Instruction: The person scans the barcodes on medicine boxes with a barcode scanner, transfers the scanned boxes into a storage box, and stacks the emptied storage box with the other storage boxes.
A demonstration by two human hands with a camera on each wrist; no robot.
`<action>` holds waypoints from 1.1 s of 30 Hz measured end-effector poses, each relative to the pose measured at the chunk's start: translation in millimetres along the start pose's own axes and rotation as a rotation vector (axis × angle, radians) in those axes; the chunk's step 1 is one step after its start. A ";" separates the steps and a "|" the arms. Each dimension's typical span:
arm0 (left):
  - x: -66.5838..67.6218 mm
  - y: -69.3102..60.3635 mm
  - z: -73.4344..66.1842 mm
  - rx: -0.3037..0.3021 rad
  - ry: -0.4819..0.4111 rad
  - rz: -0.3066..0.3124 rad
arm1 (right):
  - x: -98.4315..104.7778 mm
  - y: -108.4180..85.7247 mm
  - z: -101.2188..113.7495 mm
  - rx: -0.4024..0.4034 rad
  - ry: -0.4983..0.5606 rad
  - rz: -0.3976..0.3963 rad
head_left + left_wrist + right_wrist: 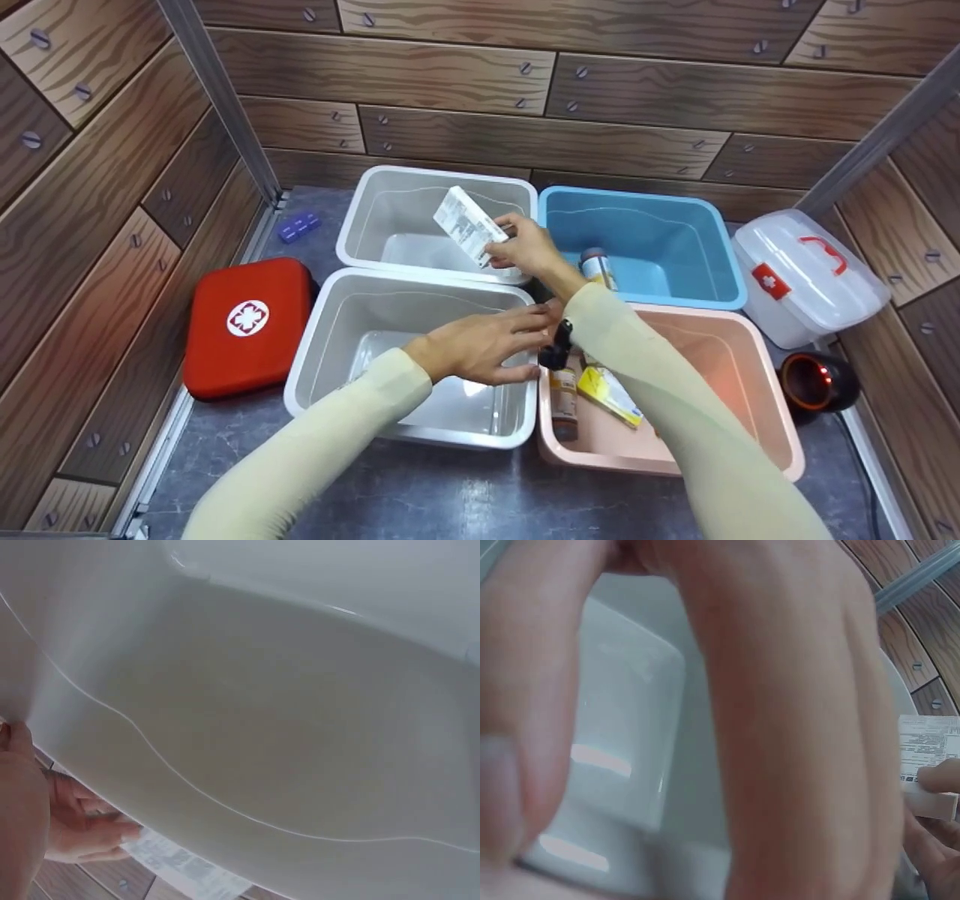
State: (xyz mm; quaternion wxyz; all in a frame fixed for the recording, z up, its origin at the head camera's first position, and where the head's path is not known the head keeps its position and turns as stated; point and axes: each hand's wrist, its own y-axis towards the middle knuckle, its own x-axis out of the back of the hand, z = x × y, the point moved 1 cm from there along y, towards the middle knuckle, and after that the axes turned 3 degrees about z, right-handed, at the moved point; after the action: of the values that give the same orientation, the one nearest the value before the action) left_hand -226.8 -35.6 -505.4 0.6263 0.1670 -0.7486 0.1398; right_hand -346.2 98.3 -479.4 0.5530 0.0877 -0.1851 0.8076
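Observation:
Over the back grey bin, my right hand pinches a white printed box between thumb and fingers, the box tilted. The left wrist view also shows this box beyond a bin wall, and fine print shows on the box at the right of the right wrist view. My left hand is above the right edge of the front grey bin, fingers extended beside my right wrist. Whether they touch the wrist cannot be told. Blurred fingers fill much of the right wrist view.
A bottle stands in the blue bin. The pink bin holds another bottle and a yellow-and-white box. Around them are a red first-aid case, a clear first-aid box, a purple pill organizer and a black round device.

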 end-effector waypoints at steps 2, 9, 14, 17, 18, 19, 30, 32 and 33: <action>0.2 1.5 -0.2 -0.005 -0.011 0.000 | -2.2 1.2 -0.1 -0.003 -0.030 0.007; 1.0 2.9 -0.6 -0.006 -0.003 -0.020 | 4.5 -4.7 1.1 0.047 -0.128 0.120; -0.5 2.0 -0.4 -0.010 -0.005 -0.017 | 16.1 -20.6 -5.9 0.145 -0.077 0.171; 0.0 0.4 -0.1 0.000 -0.009 -0.014 | 26.1 -34.0 -12.6 0.227 -0.060 0.157; 0.2 -0.1 0.0 0.003 -0.011 -0.013 | 30.3 -39.4 -15.1 0.243 -0.053 0.154; 0.4 -0.5 0.0 0.004 -0.015 -0.013 | 35.1 -45.4 -17.8 0.252 -0.051 0.149; -0.6 -1.0 -0.9 0.021 -0.049 0.007 | 100.5 -119.1 -59.1 0.169 -0.091 0.173; -0.9 -1.6 -0.7 0.024 -0.056 0.007 | 107.0 -130.6 -66.3 0.163 -0.143 0.203; -1.2 -2.0 -0.5 0.025 -0.060 0.006 | 109.1 -135.7 -70.0 0.169 -0.176 0.221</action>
State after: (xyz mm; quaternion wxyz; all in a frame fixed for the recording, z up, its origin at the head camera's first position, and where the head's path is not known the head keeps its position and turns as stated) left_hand -225.3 -37.1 -506.5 0.6011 0.1767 -0.7656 0.1461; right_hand -256.8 263.4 -478.3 0.4330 0.1834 -0.1730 0.8654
